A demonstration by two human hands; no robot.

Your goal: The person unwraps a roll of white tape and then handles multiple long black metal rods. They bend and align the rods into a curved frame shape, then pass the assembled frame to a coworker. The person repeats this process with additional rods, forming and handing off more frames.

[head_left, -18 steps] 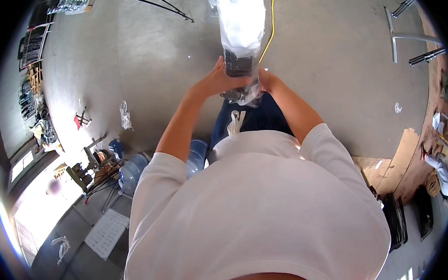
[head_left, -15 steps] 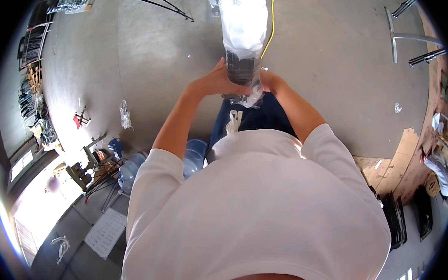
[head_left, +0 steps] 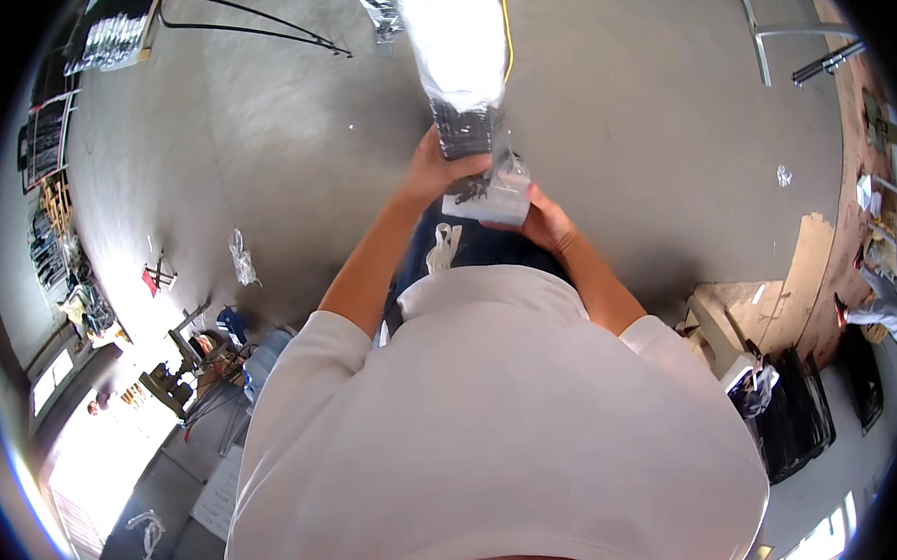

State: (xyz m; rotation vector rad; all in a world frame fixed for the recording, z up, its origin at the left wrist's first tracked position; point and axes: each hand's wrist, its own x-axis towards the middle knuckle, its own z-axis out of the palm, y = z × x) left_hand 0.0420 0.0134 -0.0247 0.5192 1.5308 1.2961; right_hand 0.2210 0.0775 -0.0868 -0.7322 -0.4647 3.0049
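A long bundle in white wrap (head_left: pixel 453 45) and clear plastic stretches away from my body. Its near part shows a stack of dark pieces (head_left: pixel 464 131). My left hand (head_left: pixel 430 173) grips the left side of this dark part, with the thumb lying across it. At the near end, loose clear plastic (head_left: pixel 505 189) spreads out over my lap. My right hand (head_left: pixel 548 222) is closed on the right edge of that plastic, its fingers partly hidden beneath. White strips (head_left: pixel 443 248) hang at my waist.
A yellow cord (head_left: pixel 507 27) runs along the floor beyond the bundle. Black metal rods (head_left: pixel 257 23) lie at the far left, and a metal frame (head_left: pixel 808 29) stands at the far right. Crumpled plastic (head_left: pixel 240 257) lies on the left floor. Black panels (head_left: pixel 793 415) are at the near right.
My right hand has moved down and toward me, and the near end of the plastic is now spread wider. My left hand still holds the bundle. The whole view has shifted slightly.
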